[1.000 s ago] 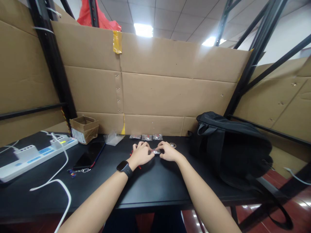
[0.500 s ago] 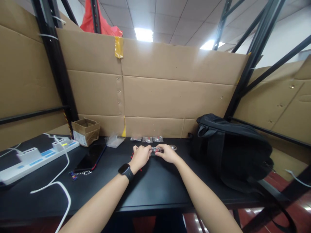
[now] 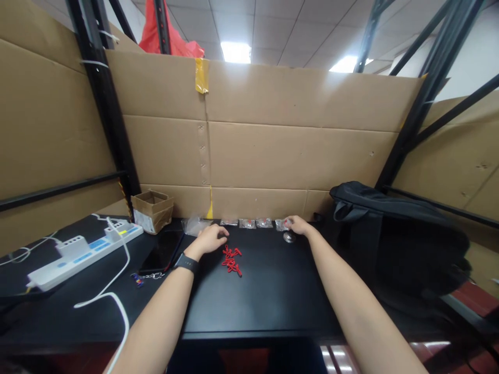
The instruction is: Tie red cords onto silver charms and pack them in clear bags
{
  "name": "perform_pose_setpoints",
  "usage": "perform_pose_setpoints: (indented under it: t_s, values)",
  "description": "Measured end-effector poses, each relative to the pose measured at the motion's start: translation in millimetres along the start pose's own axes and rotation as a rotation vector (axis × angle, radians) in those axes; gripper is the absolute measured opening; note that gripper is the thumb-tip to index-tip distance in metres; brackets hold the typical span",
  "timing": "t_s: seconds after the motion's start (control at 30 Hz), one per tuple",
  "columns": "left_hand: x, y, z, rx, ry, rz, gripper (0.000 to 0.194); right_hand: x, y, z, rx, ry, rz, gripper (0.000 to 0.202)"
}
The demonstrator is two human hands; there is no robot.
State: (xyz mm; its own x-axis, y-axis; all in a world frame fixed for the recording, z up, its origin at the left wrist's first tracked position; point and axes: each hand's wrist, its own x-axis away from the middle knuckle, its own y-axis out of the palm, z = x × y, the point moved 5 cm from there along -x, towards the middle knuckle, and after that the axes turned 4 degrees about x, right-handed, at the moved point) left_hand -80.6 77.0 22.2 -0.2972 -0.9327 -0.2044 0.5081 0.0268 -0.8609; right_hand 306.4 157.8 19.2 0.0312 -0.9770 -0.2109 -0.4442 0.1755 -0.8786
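Four small clear bags (image 3: 255,223) lie in a row at the far edge of the black table (image 3: 273,296), right by the cardboard wall (image 3: 273,150). Your right hand (image 3: 298,225) pinches the last bag (image 3: 281,224) on the right, fingers closed on it. Your left hand (image 3: 210,239) rests loosely curled on the table, holding nothing, just left of the red clips (image 3: 231,259).

That bag could slip and knock the others crooked if you let go too fast. Your left wrist could also brush the red clips and scatter them (they look light).

A small round metal thing (image 3: 289,238) sits just near your right hand, so your arm could bump it. On the right is a black backpack (image 3: 397,234), close to your elbow. On the left are a phone (image 3: 161,252), a power strip (image 3: 86,249) with a white cable (image 3: 113,291), and a little cardboard box (image 3: 153,210).
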Motion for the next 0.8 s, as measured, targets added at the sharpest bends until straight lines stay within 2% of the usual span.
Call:
perform_pose_setpoints:
  t_s: [0.07,0.17,0.3,0.4,0.57,0.67,0.8]
  values:
    - [1.4,7.1,10.6,0.044,0.12,-0.087,0.025,-5.5,9.7,3.3,0.022,0.037,-0.001,0.015]
    - [4.1,17.0,30.4,0.036,0.221,-0.123,0.025,-7.4,15.7,5.9,0.071,0.094,0.077,0.024]
    - [3.9,28.8,40.3,-0.015,0.145,-0.089,0.013,-1.5,7.1,7.2,0.109,0.109,0.149,0.04]
    - [3.4,33.9,41.5,-0.022,0.108,-0.064,0.01,12.3,-0.6,7.5,0.089,0.051,0.107,0.04]
    - [4.5,23.2,48.3,0.008,0.096,0.106,0.016,49.3,5.0,7.7,-0.024,-0.058,-0.043,0.042]
    - [6.9,18.2,56.1,0.091,0.089,0.147,0.015,63.0,9.0,5.8,-0.074,-0.068,-0.031,0.038]
    - [10.7,20.3,64.8,0.128,0.051,0.165,0.02,67.9,5.3,0.8,-0.103,-0.066,0.029,0.034]
